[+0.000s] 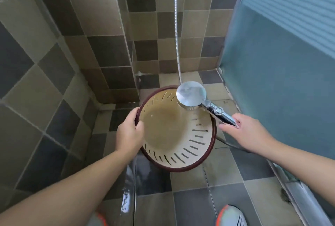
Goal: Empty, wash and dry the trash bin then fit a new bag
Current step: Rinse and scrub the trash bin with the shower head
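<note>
A cream plastic trash bin [190, 151] with slotted walls and a dark red rim stands over the tiled shower floor, its opening facing up at me. Brownish water fills its bottom. My left hand [129, 131] grips the rim on the bin's left side, thumb inside. My right hand [248, 131] holds the handle of a chrome shower head [191, 95]. The round head hangs over the bin's far right edge, face down.
The shower hose [176, 26] hangs down the checkered tile wall behind the bin. A frosted glass door [281, 71] stands to the right, its metal track running along the floor. A glass panel edge [129, 180] rises at lower centre. My shoes show at the bottom.
</note>
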